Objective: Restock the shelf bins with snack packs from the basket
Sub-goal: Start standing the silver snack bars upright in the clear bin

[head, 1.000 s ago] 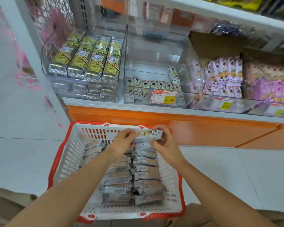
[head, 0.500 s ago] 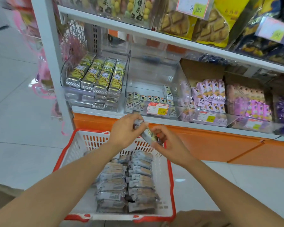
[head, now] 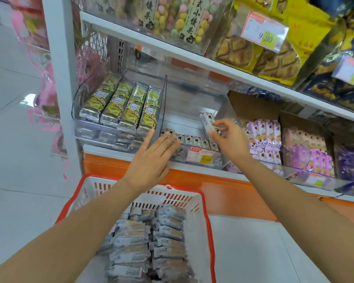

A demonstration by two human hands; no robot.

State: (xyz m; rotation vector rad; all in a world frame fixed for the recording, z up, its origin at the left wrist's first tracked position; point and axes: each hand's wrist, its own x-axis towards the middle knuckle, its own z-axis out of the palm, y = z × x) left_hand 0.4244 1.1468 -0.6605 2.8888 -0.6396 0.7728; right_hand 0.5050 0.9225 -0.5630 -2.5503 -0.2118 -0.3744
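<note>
Change vs. 0.5 s ago: then, both hands met on 1 pack just above the far rim of the basket, below the shelf edge. Now the hands are apart and both are raised to shelf level. Only the right hand has the snack pack; the left hand has let go. Vs. 1.0 s ago: the pack was lower, over the basket contents, pinched at both ends. The view has also tilted up, so more of the upper shelf shows.

Right hand: thumb and fingers curled round the lower end of the snack pack. The pack is tilted, its free end pointing up and back to the left. It sits inside the clear middle bin, above the right end of the row of packs along the bin front. Cannot tell whether it touches that row.

Left hand: flat, fingers straight and slightly spread, holding nothing. Its fingertips are at the front left corner of the middle bin, over the left end of the row. Contact with the bin wall cannot be judged.

Basket: on the floor below both forearms, with stacked packs in 2 columns.

Surroundings: a price label on the bin front between the 2 hands; yellow-green packs in the bin to the left; purple packs to the right.
</note>
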